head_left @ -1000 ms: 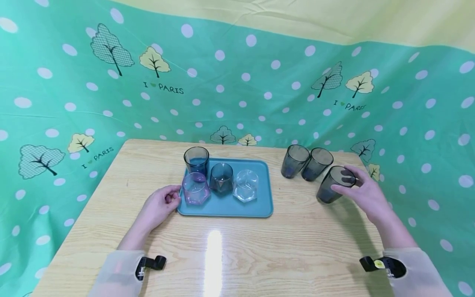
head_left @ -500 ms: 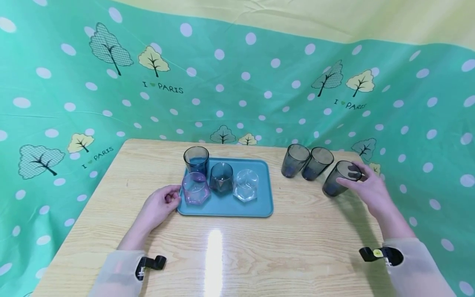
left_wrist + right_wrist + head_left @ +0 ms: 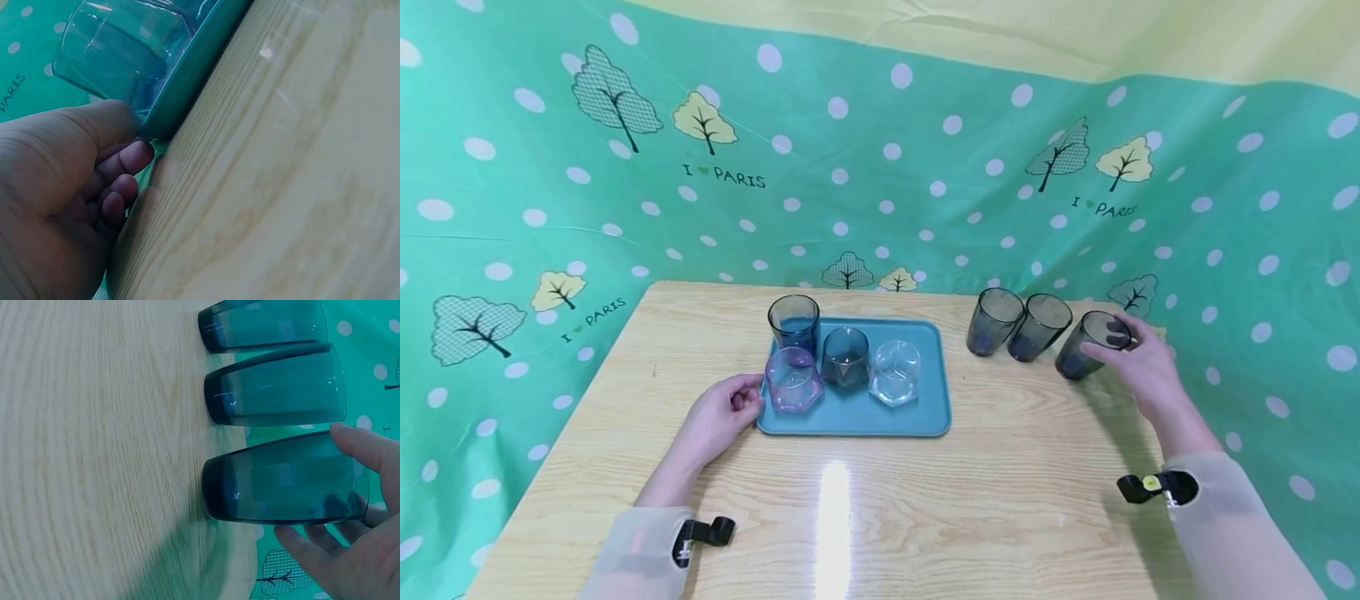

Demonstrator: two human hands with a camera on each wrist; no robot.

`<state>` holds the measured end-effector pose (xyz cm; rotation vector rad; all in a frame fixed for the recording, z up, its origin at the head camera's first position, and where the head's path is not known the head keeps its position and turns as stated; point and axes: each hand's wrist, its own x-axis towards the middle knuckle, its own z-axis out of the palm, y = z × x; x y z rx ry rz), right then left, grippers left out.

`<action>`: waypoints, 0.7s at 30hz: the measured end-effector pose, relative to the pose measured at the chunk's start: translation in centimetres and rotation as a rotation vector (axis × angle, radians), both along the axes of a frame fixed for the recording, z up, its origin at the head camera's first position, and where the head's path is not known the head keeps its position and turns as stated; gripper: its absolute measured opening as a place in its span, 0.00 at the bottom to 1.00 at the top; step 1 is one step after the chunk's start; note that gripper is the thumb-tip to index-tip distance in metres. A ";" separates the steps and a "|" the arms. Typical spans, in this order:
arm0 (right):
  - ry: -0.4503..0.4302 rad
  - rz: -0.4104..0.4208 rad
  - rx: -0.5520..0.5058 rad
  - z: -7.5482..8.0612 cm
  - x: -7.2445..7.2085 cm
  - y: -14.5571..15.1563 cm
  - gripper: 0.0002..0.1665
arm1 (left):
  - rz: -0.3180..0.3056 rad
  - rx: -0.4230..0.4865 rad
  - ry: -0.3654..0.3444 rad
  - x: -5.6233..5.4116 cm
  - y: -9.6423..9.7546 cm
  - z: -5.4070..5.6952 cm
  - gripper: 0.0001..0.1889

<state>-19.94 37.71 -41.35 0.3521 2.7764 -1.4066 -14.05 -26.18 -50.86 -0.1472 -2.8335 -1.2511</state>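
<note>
At the right, my right hand (image 3: 1142, 358) grips a tall smoky glass (image 3: 287, 484) near its rim, thumb on one side and fingers on the other. This glass stands upright on the table, beside two matching glasses (image 3: 1037, 329) (image 3: 994, 323). My left hand (image 3: 718, 417) pinches the left edge of a blue tray (image 3: 865, 423) between thumb and curled fingers. On the tray are a pinkish glass (image 3: 794, 382), a grey faceted glass (image 3: 846, 358), a clear glass (image 3: 895, 375) and a tall smoky glass (image 3: 794, 323) at the back left corner.
A light wooden table (image 3: 925, 517) bears everything. Behind it and along the right side hangs a green dotted cloth (image 3: 887, 192). Bare wood lies between the tray and the row of smoky glasses.
My right hand has carried the smoky glass back and slightly to the right, into line with the other two. The left hand and tray have stayed put; the head view shifted slightly.
</note>
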 end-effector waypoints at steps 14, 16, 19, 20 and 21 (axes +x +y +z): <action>0.017 0.000 0.002 -0.1 -1.4 0.2 0.64 | 0.002 0.001 -0.008 0.1 0.0 0.3 0.21; 0.018 0.002 -0.002 -0.1 -1.5 0.1 0.65 | 0.003 -0.001 -0.010 0.1 0.1 0.3 0.22; 0.016 0.003 -0.011 -0.1 -1.6 0.1 0.65 | 0.005 -0.002 -0.010 0.1 0.1 0.3 0.21; 0.013 0.004 -0.012 0.0 -1.6 0.1 0.66 | 0.006 -0.002 -0.011 0.1 0.1 0.3 0.21; 0.011 0.004 -0.014 0.0 -1.6 0.1 0.66 | 0.007 -0.001 -0.012 0.1 0.1 0.3 0.21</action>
